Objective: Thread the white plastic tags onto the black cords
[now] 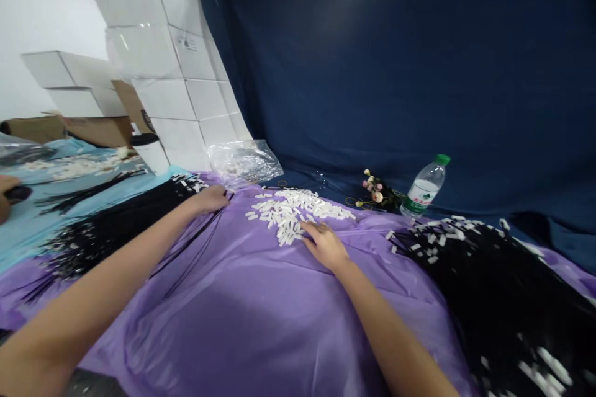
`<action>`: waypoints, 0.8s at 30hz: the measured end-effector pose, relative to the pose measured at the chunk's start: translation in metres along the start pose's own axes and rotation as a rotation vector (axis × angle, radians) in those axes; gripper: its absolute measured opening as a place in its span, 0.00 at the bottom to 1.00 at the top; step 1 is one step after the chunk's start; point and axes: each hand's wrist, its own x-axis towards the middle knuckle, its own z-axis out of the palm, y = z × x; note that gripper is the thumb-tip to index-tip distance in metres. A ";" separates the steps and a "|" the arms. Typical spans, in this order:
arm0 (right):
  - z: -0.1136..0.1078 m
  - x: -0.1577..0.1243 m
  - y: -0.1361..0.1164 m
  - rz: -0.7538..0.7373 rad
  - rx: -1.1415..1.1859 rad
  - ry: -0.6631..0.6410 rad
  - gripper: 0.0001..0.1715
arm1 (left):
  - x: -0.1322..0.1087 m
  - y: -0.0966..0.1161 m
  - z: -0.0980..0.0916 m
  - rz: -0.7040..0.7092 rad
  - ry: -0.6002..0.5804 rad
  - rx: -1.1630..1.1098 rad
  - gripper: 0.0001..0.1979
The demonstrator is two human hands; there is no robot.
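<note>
My left hand [210,199] reaches far left over the purple cloth [242,310]. Its fingers are closed on thin black strands at the edge of the left pile of black strands [112,229]. My right hand [325,245] rests palm down at the near edge of a heap of small white pieces [293,209]. Its fingers are curled onto the pieces, and whether they pinch one is hidden. A larger pile of black strands with white ends [493,285] lies to the right of that hand.
A clear plastic bag [244,162] lies behind the white pieces. A water bottle with a green cap [424,187] and a small flower sprig [376,191] sit by the dark blue backdrop [395,74]. White boxes [162,74] are stacked at the left. Another person's hand [8,195] shows at the left edge.
</note>
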 end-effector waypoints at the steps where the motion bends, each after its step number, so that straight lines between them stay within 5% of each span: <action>1: 0.001 -0.001 -0.001 -0.024 0.024 0.006 0.23 | -0.002 0.005 -0.011 0.008 -0.022 -0.008 0.17; 6: -0.010 0.008 -0.024 -0.056 0.198 0.148 0.16 | -0.031 0.052 -0.074 0.242 -0.065 -0.327 0.16; 10: -0.042 0.018 -0.071 -0.040 0.362 0.309 0.23 | -0.057 0.094 -0.097 0.399 0.081 -0.261 0.14; 14: -0.062 0.018 -0.121 -0.109 0.726 0.261 0.24 | -0.069 0.116 -0.083 0.545 -0.045 -0.244 0.10; 18: -0.052 0.012 -0.141 0.008 0.701 0.325 0.17 | -0.073 0.120 -0.053 0.616 -0.068 -0.131 0.08; 21: -0.044 0.009 -0.140 0.062 0.604 0.378 0.13 | -0.077 0.108 -0.039 0.577 -0.112 -0.169 0.10; 24: -0.044 0.007 -0.139 0.038 0.533 0.444 0.12 | -0.077 0.078 -0.039 0.558 -0.184 -0.227 0.24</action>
